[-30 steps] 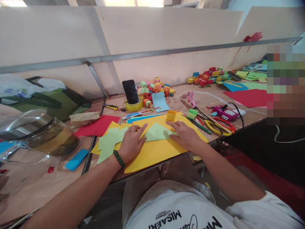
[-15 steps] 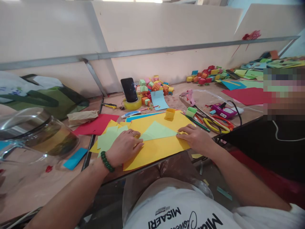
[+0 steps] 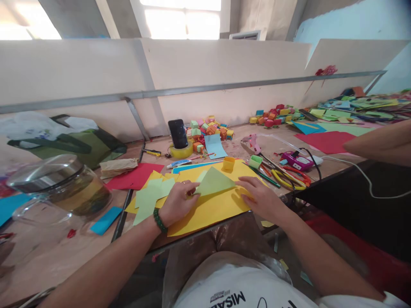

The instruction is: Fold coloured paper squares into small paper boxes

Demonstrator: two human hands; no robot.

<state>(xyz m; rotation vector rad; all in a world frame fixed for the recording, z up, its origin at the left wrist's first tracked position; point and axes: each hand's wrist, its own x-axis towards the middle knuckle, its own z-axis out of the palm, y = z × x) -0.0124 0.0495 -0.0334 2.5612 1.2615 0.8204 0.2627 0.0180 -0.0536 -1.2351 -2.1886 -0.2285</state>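
Note:
A light green folded paper [image 3: 215, 182], triangular in outline, is partly lifted above a large yellow sheet [image 3: 205, 216] at the table's front edge. My left hand [image 3: 180, 200] pinches its left corner between thumb and fingers. At the right corner, my right hand [image 3: 260, 196] has its fingers stretched out and apart, close to the paper; whether the fingertips touch it I cannot tell. More light green paper pieces [image 3: 147, 197] lie on yellow paper beyond my left wrist. An orange-yellow paper box [image 3: 228, 164] stands behind the folded paper, and a green paper box [image 3: 256, 161] is to its right.
A glass teapot [image 3: 77, 188] stands at left. A phone [image 3: 177, 133] leans upright on a tape roll [image 3: 180, 149], beside a heap of paper cubes [image 3: 210, 128]. At right are yellow-handled scissors [image 3: 289, 182], a pink glue gun [image 3: 252, 143] and another person's arm [image 3: 382, 139].
The folded green paper, flat on the yellow sheet before, is now raised at its left, with my left hand pinching that corner. My right fingers have spread. The view has tilted up.

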